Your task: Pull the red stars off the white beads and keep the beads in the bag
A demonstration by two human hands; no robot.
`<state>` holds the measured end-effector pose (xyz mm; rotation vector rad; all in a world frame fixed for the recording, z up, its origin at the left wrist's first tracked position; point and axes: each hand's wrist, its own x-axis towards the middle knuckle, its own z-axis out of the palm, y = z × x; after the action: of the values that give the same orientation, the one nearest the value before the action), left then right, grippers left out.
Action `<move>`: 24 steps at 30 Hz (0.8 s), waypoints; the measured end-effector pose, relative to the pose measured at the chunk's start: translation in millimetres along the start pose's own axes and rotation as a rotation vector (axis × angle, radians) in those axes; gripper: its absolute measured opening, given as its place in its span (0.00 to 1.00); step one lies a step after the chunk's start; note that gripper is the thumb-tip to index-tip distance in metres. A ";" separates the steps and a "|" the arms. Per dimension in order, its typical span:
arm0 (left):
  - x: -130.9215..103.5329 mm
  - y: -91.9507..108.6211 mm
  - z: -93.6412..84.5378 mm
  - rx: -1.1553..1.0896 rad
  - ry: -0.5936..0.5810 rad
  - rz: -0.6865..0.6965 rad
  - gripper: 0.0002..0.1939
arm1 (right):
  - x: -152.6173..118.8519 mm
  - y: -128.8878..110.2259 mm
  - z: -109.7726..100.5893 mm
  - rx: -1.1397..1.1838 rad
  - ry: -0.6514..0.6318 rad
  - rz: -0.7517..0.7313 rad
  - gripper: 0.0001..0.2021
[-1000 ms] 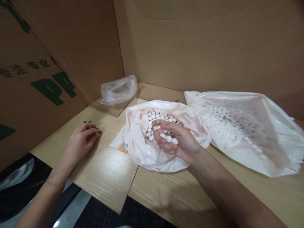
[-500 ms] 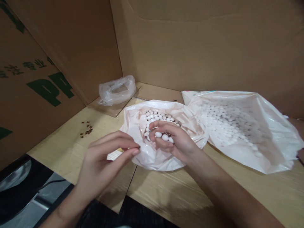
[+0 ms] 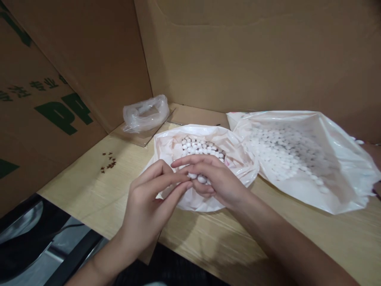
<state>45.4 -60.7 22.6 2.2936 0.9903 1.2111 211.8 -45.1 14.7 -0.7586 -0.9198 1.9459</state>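
Observation:
My right hand is cupped over an open white plastic bag, its fingers closed around several small white balls. Thumb and forefinger of my left hand are pinched together at the right hand's fingertips, beside those balls. Whatever the left pinch holds is too small and hidden to name. More white balls lie inside the open bag, beyond the hands.
A second translucent white bag full of white balls lies at right. Small brown star-shaped pieces are scattered at left on the table. A clear plastic bag sits at the back, before the cardboard walls.
My left hand has moved right, and its fingertips now meet my right hand. The right hand's fingers have stretched left over the white balls it holds.

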 end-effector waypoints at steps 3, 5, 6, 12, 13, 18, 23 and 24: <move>0.6 -1.6 -1.1 -0.021 -0.009 -0.004 0.10 | -0.9 -0.9 1.0 -0.021 -0.027 0.001 0.12; 0.6 -2.3 -2.3 -0.043 -0.025 -0.008 0.09 | -0.8 -0.7 1.1 -0.036 -0.036 0.002 0.12; 0.5 -2.4 -2.9 -0.049 -0.029 -0.007 0.09 | -0.7 -0.3 1.0 -0.046 -0.043 0.001 0.12; -2.1 0.0 -2.8 0.047 -0.014 0.010 0.10 | -0.5 1.6 0.0 -0.076 -0.053 -0.009 0.12; -2.8 0.4 -2.1 0.066 -0.005 0.018 0.11 | -0.5 1.6 0.1 -0.080 -0.049 -0.008 0.12; -5.3 1.2 1.0 0.119 0.031 0.072 0.14 | -0.8 1.5 1.2 -0.100 -0.024 -0.021 0.12; -5.3 1.1 1.7 0.114 0.044 0.089 0.13 | -2.1 1.7 1.6 -0.107 -0.021 -0.005 0.13; -5.2 1.1 1.6 0.108 0.045 0.089 0.12 | -2.3 1.6 1.5 -0.099 -0.031 -0.001 0.13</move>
<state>45.2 -65.2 19.4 2.4269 1.0025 1.2789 211.0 -48.1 14.6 -0.7864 -1.0417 1.9269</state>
